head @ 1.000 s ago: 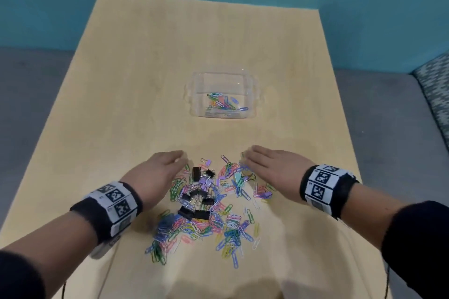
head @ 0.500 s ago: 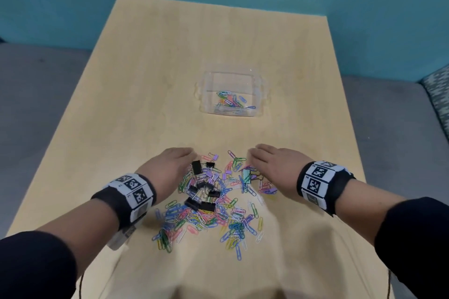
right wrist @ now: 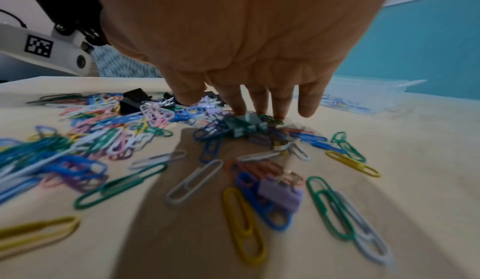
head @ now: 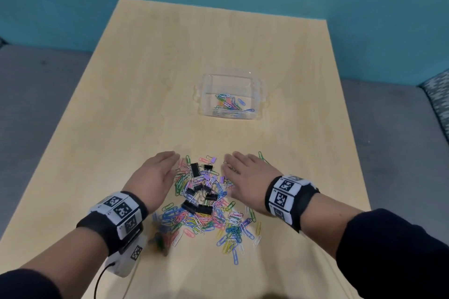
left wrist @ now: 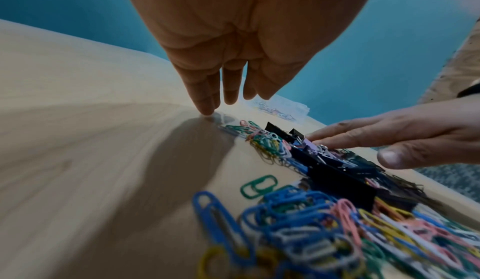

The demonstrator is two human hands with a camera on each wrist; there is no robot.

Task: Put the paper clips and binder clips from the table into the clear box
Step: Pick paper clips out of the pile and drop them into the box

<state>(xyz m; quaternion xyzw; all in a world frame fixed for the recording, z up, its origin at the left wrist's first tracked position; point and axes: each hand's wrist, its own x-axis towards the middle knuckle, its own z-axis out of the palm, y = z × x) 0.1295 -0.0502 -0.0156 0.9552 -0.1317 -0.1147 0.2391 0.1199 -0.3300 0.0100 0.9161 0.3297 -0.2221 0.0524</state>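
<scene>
A pile of coloured paper clips lies on the near part of the table, with black binder clips and small purple ones on top of its middle. My left hand stands on edge at the pile's left side, fingers straight, fingertips on the wood. My right hand lies flat over the pile's right side, straight fingers pressing on clips. Neither hand grips anything. The clear box stands beyond the pile and holds some paper clips.
The light wooden table stretches away to a teal wall. Grey floor lies on both sides, and a patterned cushion shows at the far right. Both wrists wear marker bands with cameras.
Both hands have slid inward and toward me along the pile's sides, bunching the clips between them. The view has shifted slightly, and the box shows further right.
</scene>
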